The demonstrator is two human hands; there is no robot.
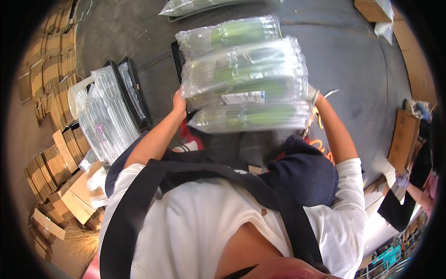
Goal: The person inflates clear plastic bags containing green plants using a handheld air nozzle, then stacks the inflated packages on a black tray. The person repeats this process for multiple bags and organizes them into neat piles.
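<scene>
Several green items wrapped in clear inflated air-column packaging lie side by side before me, blurred by motion. My left hand grips their left edge, its fingers partly hidden by the plastic. At the right edge is my right hand, in a pale glove and also gripping, its fingertips hidden. A white label with printed writing sits on one of the wrapped items. Part of a black tray shows beyond the packages' left side.
Flattened cardboard boxes are stacked at the left, beside air-column packs and black trays. Another wrapped pack lies at the top. An orange coiled hose is near my right knee. At the far right a person is near a cardboard box.
</scene>
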